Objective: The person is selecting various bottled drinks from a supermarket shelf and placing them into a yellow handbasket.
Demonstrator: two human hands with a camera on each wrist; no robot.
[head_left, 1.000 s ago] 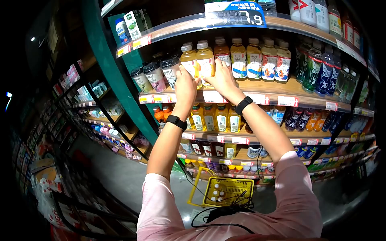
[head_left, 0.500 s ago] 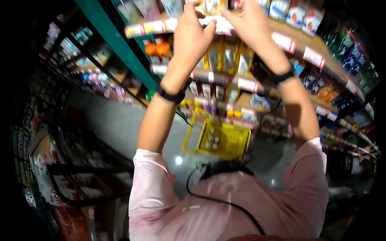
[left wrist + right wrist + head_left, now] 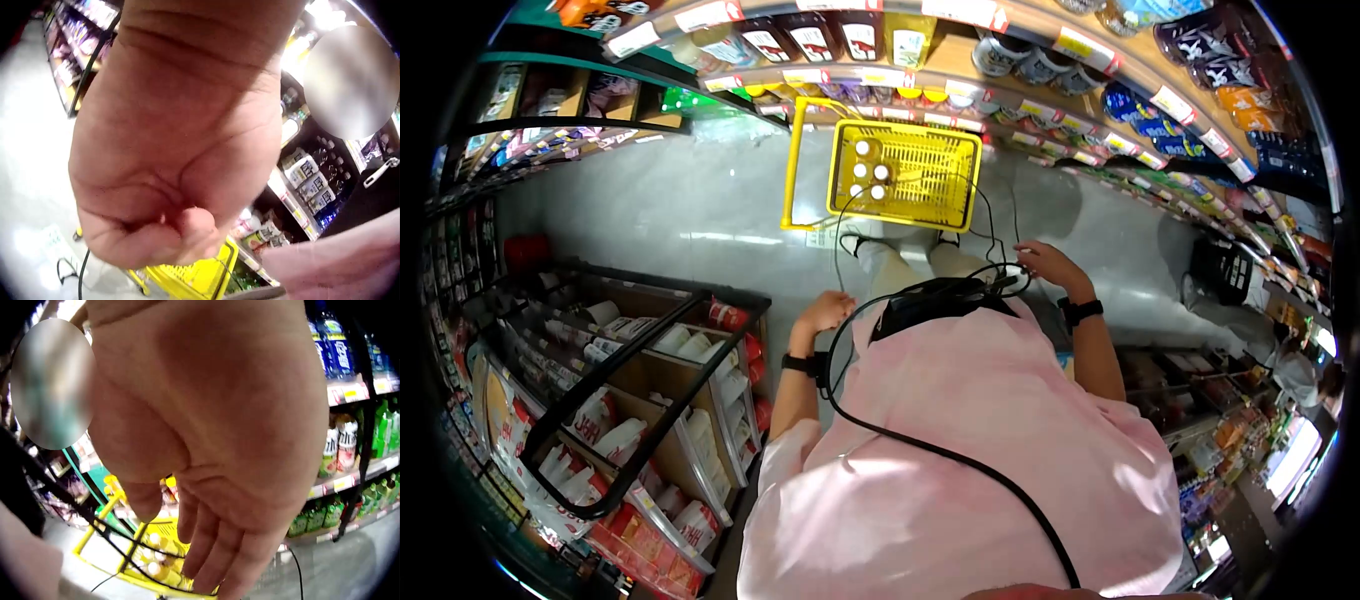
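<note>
Both hands have come down from the drinks shelves (image 3: pixel 956 58) to beside the pink shirt (image 3: pixel 1010 390). The left hand (image 3: pixel 827 312) has its grip curled together, empty; the right hand (image 3: pixel 1048 264) has its grip relaxed, apart. The yellow basket (image 3: pixel 930 160), holding white-capped bottles (image 3: pixel 860 170), stands on the floor (image 3: pixel 680 200), higher in the head view than before.

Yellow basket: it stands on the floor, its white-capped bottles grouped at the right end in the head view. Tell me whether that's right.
The end is wrong: the head view shows the white-capped bottles grouped at the left end of the yellow basket, which stands on the floor.
</note>
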